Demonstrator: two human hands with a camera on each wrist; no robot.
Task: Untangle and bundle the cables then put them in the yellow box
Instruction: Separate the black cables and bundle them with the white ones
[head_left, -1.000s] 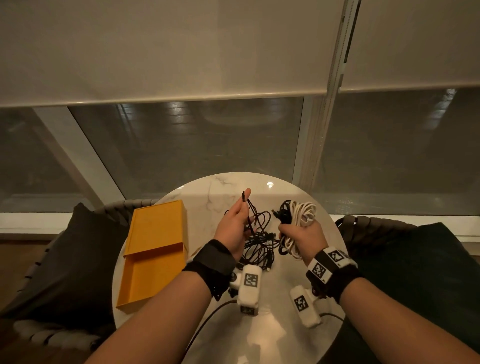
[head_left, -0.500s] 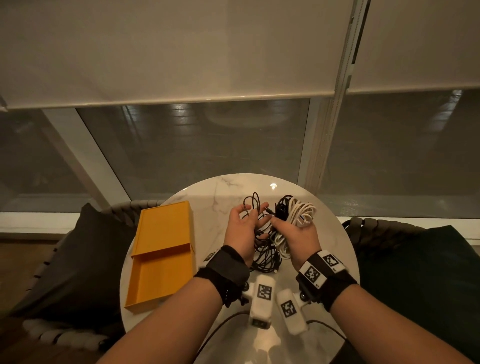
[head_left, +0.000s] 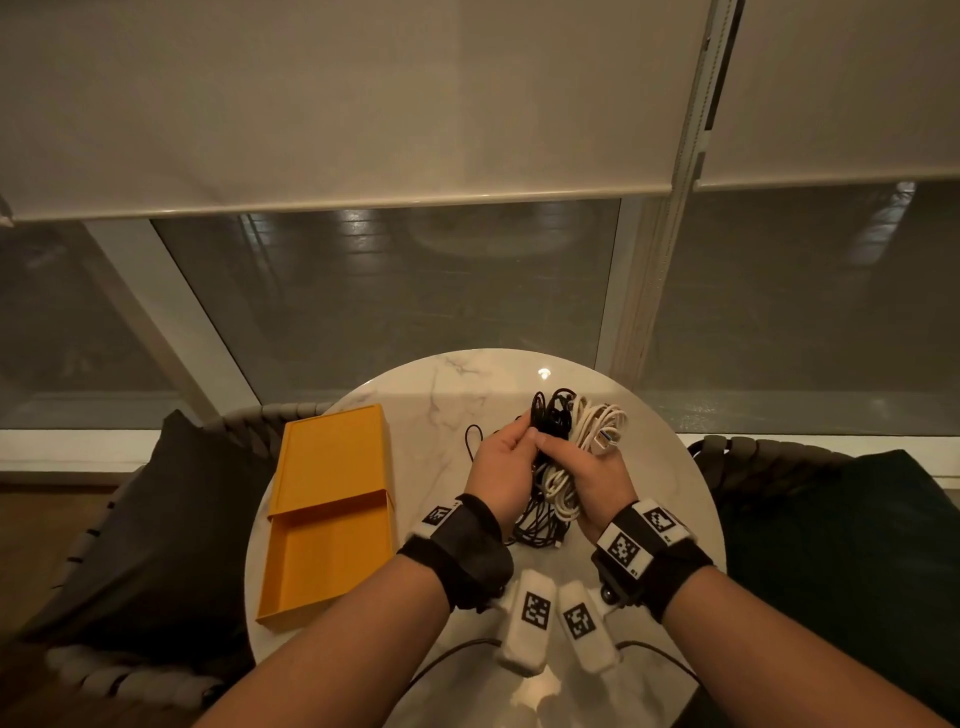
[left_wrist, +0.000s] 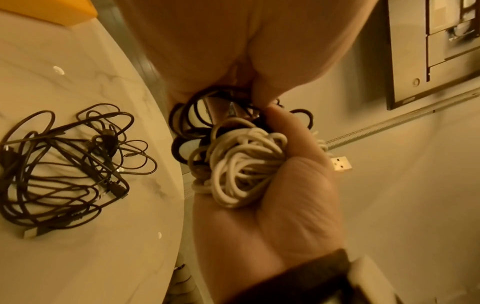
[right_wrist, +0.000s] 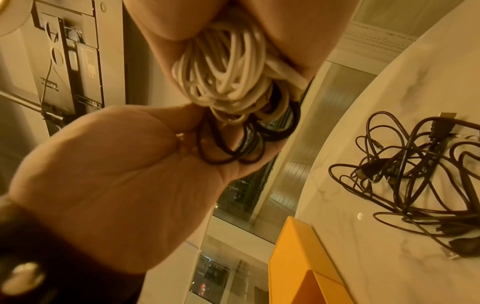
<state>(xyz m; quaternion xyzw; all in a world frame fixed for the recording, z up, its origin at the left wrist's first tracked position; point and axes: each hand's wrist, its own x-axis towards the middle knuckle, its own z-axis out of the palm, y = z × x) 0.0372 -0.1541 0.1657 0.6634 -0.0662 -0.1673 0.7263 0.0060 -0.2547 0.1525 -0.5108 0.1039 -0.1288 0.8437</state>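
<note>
**Both hands on one cable bundle above the marble surface**

Nearest the camera, two white tagged blocks (head_left: 535, 618) hung from the wrist straps over the near edge of the round marble surface (head_left: 457, 384). Just beyond them, the right hand (head_left: 592, 475) closed its grip around a coiled white cable (head_left: 563, 486), with a bunch of black cable (head_left: 550, 418) pressed against it. The left hand (head_left: 501, 465) met it there, thumb and fingers pinching the black loops. Under the hands, a loose tangle of black cables (left_wrist: 64, 164) lay on the surface, partly hidden from the head view by the hands. Left of the bundle, the yellow box (head_left: 332, 509) sat open, its lid slid halfway back. Dark cushions (head_left: 150, 525) flanked the surface, before the window and its blinds (head_left: 337, 104).
</note>
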